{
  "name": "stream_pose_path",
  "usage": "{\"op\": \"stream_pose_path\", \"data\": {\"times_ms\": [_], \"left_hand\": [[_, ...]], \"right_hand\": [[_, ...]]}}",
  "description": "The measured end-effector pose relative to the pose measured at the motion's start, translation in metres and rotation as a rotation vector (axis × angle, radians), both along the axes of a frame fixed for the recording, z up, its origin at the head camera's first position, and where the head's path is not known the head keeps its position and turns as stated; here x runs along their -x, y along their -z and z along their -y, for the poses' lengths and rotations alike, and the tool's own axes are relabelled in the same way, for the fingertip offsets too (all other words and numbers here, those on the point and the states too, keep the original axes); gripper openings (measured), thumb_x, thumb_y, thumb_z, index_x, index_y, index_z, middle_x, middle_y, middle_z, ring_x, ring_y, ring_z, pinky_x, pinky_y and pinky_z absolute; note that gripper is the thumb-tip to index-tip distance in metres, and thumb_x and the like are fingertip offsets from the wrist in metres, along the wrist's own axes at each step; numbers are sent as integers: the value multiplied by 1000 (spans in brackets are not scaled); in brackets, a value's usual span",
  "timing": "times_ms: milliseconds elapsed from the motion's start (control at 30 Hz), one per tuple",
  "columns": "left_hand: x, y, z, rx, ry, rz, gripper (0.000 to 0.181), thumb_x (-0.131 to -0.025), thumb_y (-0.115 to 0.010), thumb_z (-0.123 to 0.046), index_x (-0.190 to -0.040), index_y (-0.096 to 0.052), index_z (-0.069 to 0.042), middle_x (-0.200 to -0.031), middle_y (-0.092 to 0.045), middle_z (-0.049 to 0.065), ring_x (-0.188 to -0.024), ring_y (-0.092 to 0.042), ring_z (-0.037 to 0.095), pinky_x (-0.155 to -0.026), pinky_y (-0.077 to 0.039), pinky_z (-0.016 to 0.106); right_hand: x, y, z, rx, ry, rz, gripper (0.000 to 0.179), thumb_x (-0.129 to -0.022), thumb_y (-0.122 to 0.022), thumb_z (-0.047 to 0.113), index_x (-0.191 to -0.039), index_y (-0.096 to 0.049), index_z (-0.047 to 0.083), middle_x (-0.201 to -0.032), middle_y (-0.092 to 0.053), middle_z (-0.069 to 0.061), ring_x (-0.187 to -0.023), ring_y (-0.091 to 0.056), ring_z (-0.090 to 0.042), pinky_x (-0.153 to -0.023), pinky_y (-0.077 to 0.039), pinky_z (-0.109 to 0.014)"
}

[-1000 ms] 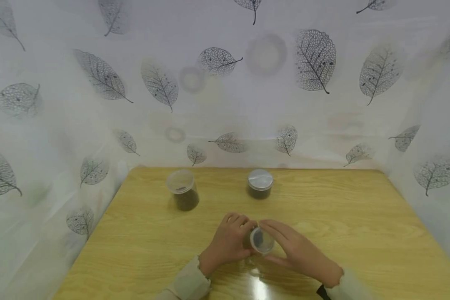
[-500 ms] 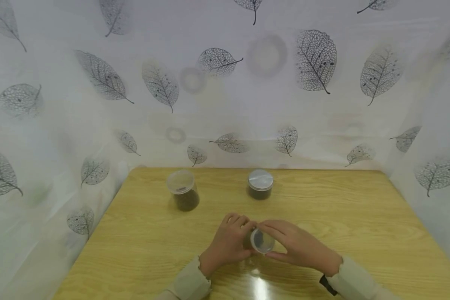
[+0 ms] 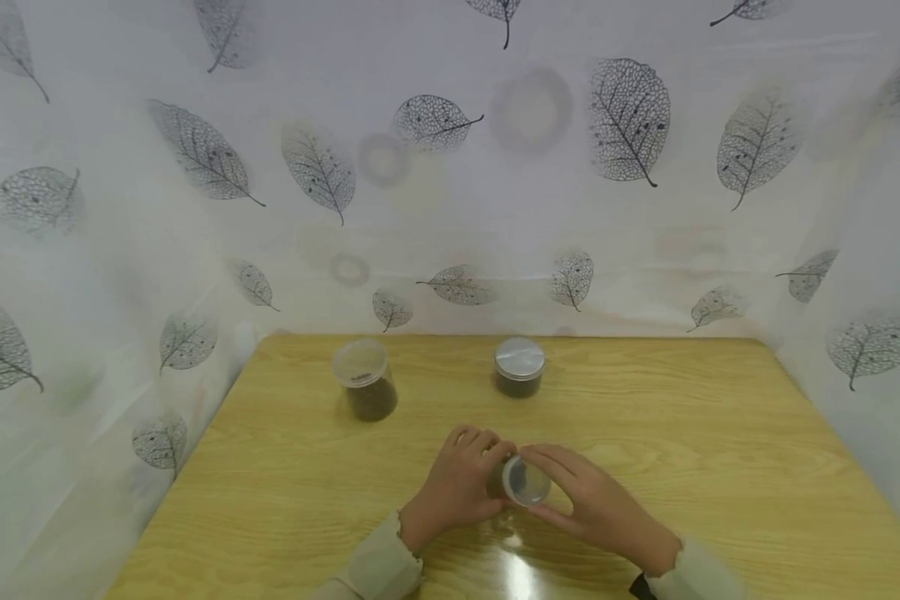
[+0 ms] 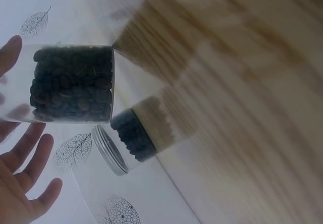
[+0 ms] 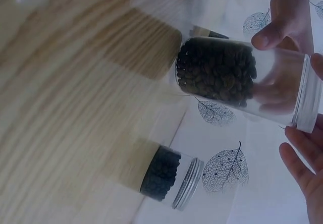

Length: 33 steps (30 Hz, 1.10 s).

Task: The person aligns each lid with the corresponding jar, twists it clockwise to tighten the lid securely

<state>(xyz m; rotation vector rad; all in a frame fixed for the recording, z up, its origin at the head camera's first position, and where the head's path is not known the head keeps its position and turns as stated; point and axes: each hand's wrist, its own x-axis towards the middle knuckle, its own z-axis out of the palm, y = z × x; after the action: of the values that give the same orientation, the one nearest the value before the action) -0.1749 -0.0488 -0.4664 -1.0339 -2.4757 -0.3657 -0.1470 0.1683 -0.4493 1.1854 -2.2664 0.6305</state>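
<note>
My left hand (image 3: 461, 479) grips a clear jar (image 5: 217, 72) by its side. The jar is tilted, its lid end turned up toward the head camera, and it is part filled with dark brown beans (image 4: 73, 82) that look like coffee beans. At the top end, my right hand (image 3: 600, 504) holds the clear lid (image 3: 527, 481), thumb on the near side and fingertips on the far side. Through the glass in the right wrist view, some left-hand fingers show behind the jar. Lower fingers of the right hand (image 5: 308, 163) spread just below the lid.
On the wooden table (image 3: 682, 417), a tall clear jar (image 3: 371, 398) with dark contents stands at the back left. A shorter jar (image 3: 518, 383) with a silver lid stands at the back middle. A leaf-patterned curtain (image 3: 450, 208) surrounds the table's back and sides.
The right hand and wrist have turned slightly at the lid, and less of the dark band by that cuff shows than half a second ago. The left hand stays almost still.
</note>
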Motion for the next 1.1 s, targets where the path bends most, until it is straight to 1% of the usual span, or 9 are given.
{"op": "stream_pose_path", "data": {"times_ms": [100,233,367,500,600,700,800,933,1100], "left_hand": [[0,2,0,-2,-1,-3,62,-57,-84,-52,-107,-60,-25,-96,-61,-10,-89,-56,8,-91,-46,32],[1,4,0,-3,-4,-10,62,-57,-83,-54,-107,-60,-25,-96,-61,-10,-88,-57,8,-91,-46,32],[1,4,-1,1,-8,-1,62,-58,-83,-54,-108,-60,-25,-97,-61,-10,-89,-57,8,-92,-46,32],[1,4,-1,1,-8,5,62,-58,-83,-53,-108,-60,-24,-97,-62,-9,-89,-58,8,-93,-46,33],[1,5,-1,-3,-5,1,62,-58,-83,-52,-108,-60,-24,-97,-62,-9,-89,-58,8,-92,-46,33],[0,5,-1,-6,-1,-2,62,-58,-83,-52,-108,-60,-24,-97,-62,-9,-89,-58,8,-92,-46,32],[0,4,-1,-1,-3,-4,62,-58,-83,-53,-108,-60,-24,-97,-62,-9,-89,-58,8,-92,-46,32],[-1,4,0,11,-10,-3,63,-57,-83,-53,-108,-59,-24,-98,-62,-9,-90,-58,8,-92,-46,33],[-1,2,0,19,-18,-2,63,-57,-83,-53,-108,-59,-24,-99,-62,-9,-90,-58,9,-93,-47,34]], "right_hand": [[-3,3,1,11,41,13,58,-86,-63,43,-127,-55,3,-121,-61,-6,-108,-59,-20,-101,-41,-17],[-6,5,4,45,76,-23,59,-84,-64,43,-127,-55,4,-120,-61,-6,-105,-61,-21,-91,-51,-27],[-8,7,7,80,100,-30,60,-81,-69,41,-126,-56,3,-118,-62,-6,-102,-62,-22,-88,-52,-29],[-11,9,10,99,130,-9,60,-83,-65,45,-125,-56,3,-118,-62,-6,-103,-62,-21,-89,-52,-29],[-12,11,12,118,142,-19,60,-83,-64,46,-125,-56,3,-117,-62,-6,-102,-62,-21,-92,-50,-26],[-12,12,14,152,139,-44,62,-80,-70,41,-125,-56,2,-116,-63,-6,-99,-63,-23,-95,-47,-21],[-14,12,15,171,143,-39,62,-77,-73,38,-125,-56,2,-115,-63,-6,-99,-63,-23,-97,-45,-19],[-16,13,17,179,163,8,62,-77,-73,39,-123,-57,1,-115,-62,-6,-100,-63,-22,-98,-43,-16],[-18,16,19,203,186,69,60,-76,-75,37,-121,-58,0,-114,-62,-7,-101,-62,-22,-102,-36,-10]]}}
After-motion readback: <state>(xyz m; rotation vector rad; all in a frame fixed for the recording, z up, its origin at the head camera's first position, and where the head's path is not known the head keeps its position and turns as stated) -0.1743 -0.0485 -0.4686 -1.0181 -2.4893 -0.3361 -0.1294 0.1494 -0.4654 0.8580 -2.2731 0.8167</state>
